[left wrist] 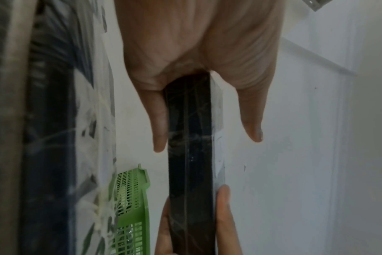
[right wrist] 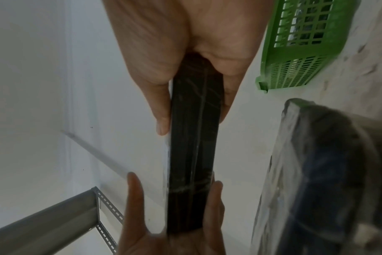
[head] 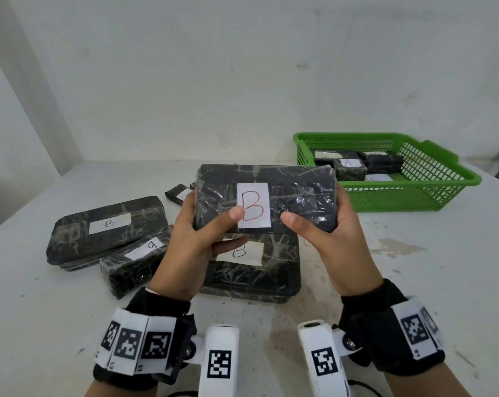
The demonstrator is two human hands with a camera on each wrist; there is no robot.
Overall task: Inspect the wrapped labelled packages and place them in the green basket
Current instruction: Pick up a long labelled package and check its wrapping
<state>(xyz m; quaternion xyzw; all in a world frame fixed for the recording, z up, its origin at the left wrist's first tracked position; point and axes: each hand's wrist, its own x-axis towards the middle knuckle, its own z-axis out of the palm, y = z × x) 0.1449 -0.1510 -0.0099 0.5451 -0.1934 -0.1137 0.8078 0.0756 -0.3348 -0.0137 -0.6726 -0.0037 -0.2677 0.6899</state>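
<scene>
A black wrapped package with a white label marked B is held up above the table, label facing me. My left hand grips its left end, thumb on the front by the label. My right hand grips its right end the same way. In the wrist views the package shows edge-on between both hands. The green basket stands at the back right of the table and holds several wrapped packages, one labelled A.
Three more black packages labelled B lie on the white table: a large one under my hands, a long one at the left, a small one leaning on it. A small dark piece lies behind.
</scene>
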